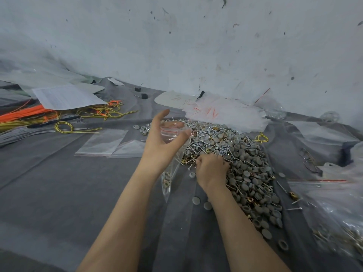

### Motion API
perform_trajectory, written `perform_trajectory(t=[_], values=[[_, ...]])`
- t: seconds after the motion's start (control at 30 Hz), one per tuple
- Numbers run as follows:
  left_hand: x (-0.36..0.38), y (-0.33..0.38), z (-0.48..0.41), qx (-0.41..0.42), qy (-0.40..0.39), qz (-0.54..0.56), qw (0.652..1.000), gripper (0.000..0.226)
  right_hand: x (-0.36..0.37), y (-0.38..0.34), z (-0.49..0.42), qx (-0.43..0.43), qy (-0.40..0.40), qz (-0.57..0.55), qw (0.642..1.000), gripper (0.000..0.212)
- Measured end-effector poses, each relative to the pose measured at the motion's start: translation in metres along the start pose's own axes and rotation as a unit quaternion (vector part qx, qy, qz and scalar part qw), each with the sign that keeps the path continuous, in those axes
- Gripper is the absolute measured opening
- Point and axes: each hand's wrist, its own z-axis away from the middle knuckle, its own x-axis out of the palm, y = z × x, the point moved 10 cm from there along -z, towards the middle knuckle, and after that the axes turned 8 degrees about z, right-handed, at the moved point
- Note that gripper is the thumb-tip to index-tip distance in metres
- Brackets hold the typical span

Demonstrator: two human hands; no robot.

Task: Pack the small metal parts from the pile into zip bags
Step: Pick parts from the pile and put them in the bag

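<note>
Pile point(241, 154) of small parts, grey round caps mixed with silver screws and brass-coloured clips, is heaped on the grey cloth point(59, 193) right of centre. It runs from near the wall down toward the camera. Left hand point(161, 138) is raised just at the pile's left edge, thumb up and fingers curled round the mouth of a clear zip bag point(168, 181), so it's gripping that. The bag hangs down below the wrist with a few bits sitting in the bottom. Right hand point(211, 170) is knuckles-up on the near-left side of the pile, fingers curled down into the parts and fingertips buried, so honestly can't tell if it's got anything pinched. Couple of empty zip bags point(102, 142) lie flat on the cloth to the left. Orange and yellow wires point(39, 116) are further left with a paper sheet point(66, 97) over them, and a big plastic bag point(334, 222) of similar parts sits far right.
</note>
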Motion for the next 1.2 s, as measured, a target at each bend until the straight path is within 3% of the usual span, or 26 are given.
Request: perform_trajectory(t=[0.1,0.2,0.33,0.5,0.7,0.83,0.97,1.1,1.2], values=[[0.000,0.002,0.001,0.003,-0.002,-0.006,1.000,0.063,-0.006,0.012,-0.002,0.030,0.002,-0.140,0.990,0.024],[0.002,0.003,0.002,0.011,-0.001,-0.013,1.000,0.061,-0.020,0.023,-0.003,0.046,0.015,-0.311,0.949,0.019],[0.007,0.001,0.001,0.004,-0.005,-0.020,1.000,0.063,-0.027,0.024,-0.005,0.030,-0.054,-0.445,0.893,0.022],[0.016,0.003,0.003,0.009,-0.037,-0.062,0.997,0.055,-0.038,0.024,-0.003,0.030,-0.051,-0.492,0.868,0.019],[0.045,0.018,0.006,0.114,-0.098,-0.274,0.950,0.019,-0.065,0.020,-0.003,0.014,-0.011,-0.554,0.832,0.018],[0.054,0.020,0.009,0.146,-0.096,-0.324,0.930,0.017,-0.086,0.015,0.000,-0.010,0.039,-0.525,0.850,0.018],[0.053,0.025,0.010,0.159,-0.100,-0.292,0.938,0.014,-0.096,0.012,0.002,-0.047,0.042,-0.484,0.873,0.019],[0.044,0.012,0.002,0.071,-0.102,-0.198,0.972,0.010,-0.081,0.009,0.002,-0.046,-0.050,-0.523,0.849,0.017],[0.046,0.009,0.002,0.054,-0.125,-0.149,0.980,0.007,-0.076,0.010,0.001,-0.042,-0.066,-0.529,0.845,0.016]])
